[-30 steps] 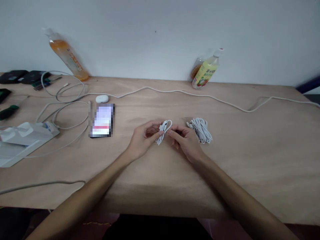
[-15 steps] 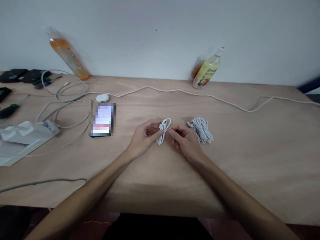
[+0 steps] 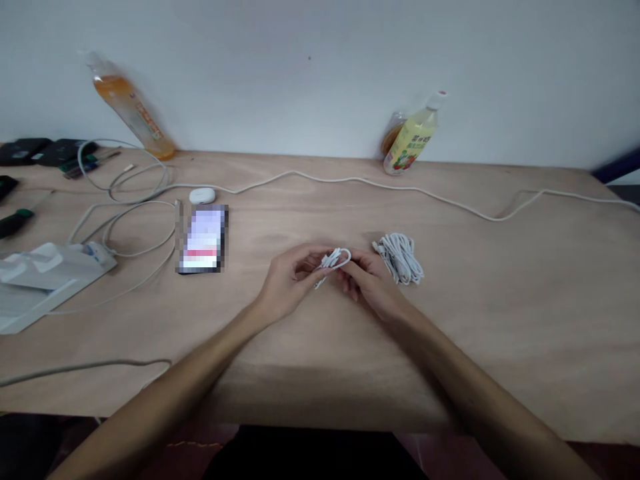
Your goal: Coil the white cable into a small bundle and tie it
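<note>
A small coiled white cable (image 3: 334,261) is pinched between both of my hands over the middle of the wooden table (image 3: 500,313). My left hand (image 3: 290,280) grips its left side with thumb and fingers. My right hand (image 3: 373,283) holds its right end, fingers closed around the loop. A second bundled white cable (image 3: 400,258) lies on the table just right of my right hand, untouched.
A phone (image 3: 203,238) lies left of my hands, a white earbud case (image 3: 203,195) behind it. Loose white cables (image 3: 125,213) sprawl at the left; one long cable (image 3: 400,190) crosses the back. Two drink bottles (image 3: 127,107) (image 3: 410,137) lean against the wall. A plastic bag (image 3: 40,280) lies at far left.
The coil has turned from upright to lying sideways between my fingers. My hands have closed in on each other slightly.
</note>
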`<action>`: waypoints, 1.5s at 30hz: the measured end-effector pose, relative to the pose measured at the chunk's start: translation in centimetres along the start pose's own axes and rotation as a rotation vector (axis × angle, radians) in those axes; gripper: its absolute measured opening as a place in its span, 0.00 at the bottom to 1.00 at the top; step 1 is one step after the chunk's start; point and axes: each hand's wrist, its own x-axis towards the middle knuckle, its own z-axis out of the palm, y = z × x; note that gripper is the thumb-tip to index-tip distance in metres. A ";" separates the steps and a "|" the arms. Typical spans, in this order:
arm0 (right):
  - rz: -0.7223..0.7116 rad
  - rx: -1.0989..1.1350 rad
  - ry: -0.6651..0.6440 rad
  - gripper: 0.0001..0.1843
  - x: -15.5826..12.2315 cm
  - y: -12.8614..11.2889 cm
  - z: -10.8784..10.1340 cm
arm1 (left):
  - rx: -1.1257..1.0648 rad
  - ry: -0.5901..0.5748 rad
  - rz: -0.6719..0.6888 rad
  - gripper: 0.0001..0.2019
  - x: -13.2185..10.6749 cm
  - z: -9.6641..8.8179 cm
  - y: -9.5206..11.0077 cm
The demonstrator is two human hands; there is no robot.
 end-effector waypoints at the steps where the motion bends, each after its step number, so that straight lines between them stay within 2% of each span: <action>1: 0.005 -0.003 -0.009 0.26 0.0 -0.1 0.0 | 0.009 0.001 0.021 0.14 -0.1 0.0 -0.1; 9: 0.025 0.027 -0.038 0.26 -0.2 -0.3 -0.2 | 0.206 0.012 0.181 0.12 -0.3 -0.1 0.7; 16: 0.029 0.071 -0.053 0.26 -0.3 -0.6 -0.4 | 0.088 0.097 -0.003 0.16 -0.1 -0.1 0.7; 21: -0.017 0.046 -0.043 0.28 -0.3 -0.2 -0.3 | -0.015 0.076 -0.129 0.19 0.3 -0.3 0.7; 26: -0.114 -0.014 0.004 0.25 -0.2 0.3 -0.1 | -0.069 0.029 -0.188 0.19 0.5 -0.6 1.0; 37: -0.282 -0.170 0.109 0.14 -0.2 0.7 -0.2 | -0.150 0.035 -0.274 0.20 0.4 -0.5 1.0; 45: -0.296 -0.234 0.139 0.12 -0.1 1.3 -0.2 | -0.161 0.049 -0.293 0.19 0.4 -0.5 1.5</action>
